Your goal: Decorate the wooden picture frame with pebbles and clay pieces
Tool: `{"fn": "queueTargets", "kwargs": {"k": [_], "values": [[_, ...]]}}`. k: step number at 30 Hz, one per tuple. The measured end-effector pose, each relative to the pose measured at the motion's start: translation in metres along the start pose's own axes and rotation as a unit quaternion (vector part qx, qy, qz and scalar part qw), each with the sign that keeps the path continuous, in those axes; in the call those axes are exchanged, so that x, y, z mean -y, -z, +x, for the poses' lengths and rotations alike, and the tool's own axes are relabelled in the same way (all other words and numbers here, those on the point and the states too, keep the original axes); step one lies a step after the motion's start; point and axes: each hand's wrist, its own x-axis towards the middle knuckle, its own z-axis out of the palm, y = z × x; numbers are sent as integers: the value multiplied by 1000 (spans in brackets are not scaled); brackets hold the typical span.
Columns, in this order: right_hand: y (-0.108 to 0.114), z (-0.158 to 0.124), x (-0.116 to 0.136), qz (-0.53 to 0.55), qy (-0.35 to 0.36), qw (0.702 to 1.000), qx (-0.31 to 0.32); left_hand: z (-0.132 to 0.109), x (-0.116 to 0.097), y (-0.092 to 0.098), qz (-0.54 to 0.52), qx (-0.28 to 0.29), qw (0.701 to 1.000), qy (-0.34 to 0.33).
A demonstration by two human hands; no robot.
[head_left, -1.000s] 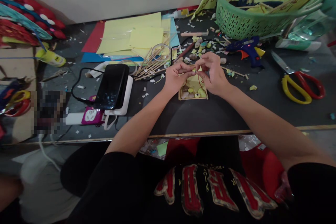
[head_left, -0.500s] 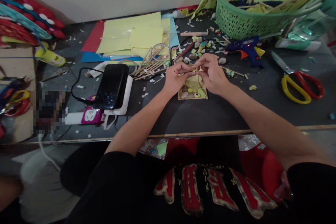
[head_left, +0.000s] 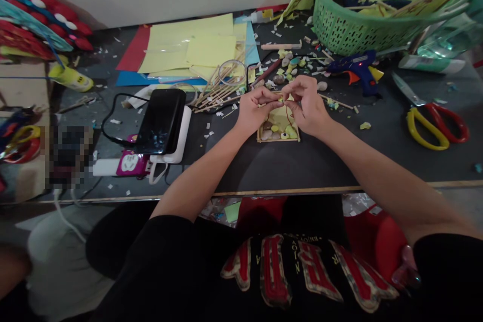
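Both hands meet over a small stick-edged frame (head_left: 279,139) lying on the dark table. Pebbles (head_left: 272,134), some painted yellow-green, line its near side, and a thin dark red line runs across its pale yellow backing (head_left: 278,116). With thumb and fingers pinched, my left hand (head_left: 256,108) is at the frame's far half. My right hand (head_left: 306,108) pinches just beside it, the fingertips of both almost touching. Whatever sits between the fingertips is too small to make out. Parts of the frame's far side are covered by the hands.
Right of the hands lie a blue glue gun (head_left: 356,71) and red-yellow scissors (head_left: 430,121). A green basket (head_left: 347,30) stands behind. Leftward are a black phone (head_left: 160,121), a purple plug adapter (head_left: 132,162), thin wooden sticks (head_left: 215,91) and yellow paper sheets (head_left: 211,51). Paper scraps are scattered about.
The view has shifted very slightly. Both hands stay pinched together over the frame, with only a tiny movement of the fingers.
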Motion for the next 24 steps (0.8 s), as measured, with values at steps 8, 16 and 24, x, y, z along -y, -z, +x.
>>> {"fn": "queueTargets", "kwargs": {"k": [8,16,24], "values": [[2,1,2,20,1,1000,10,1,1,0,10,7,1000,6],[1,-1,-6,-18,0,1000,-10,1,-1,1,-37,11,999,22],[0,-2,-4,-20,-21,1000,-2,2,2,1,-38,6,999,14]]}}
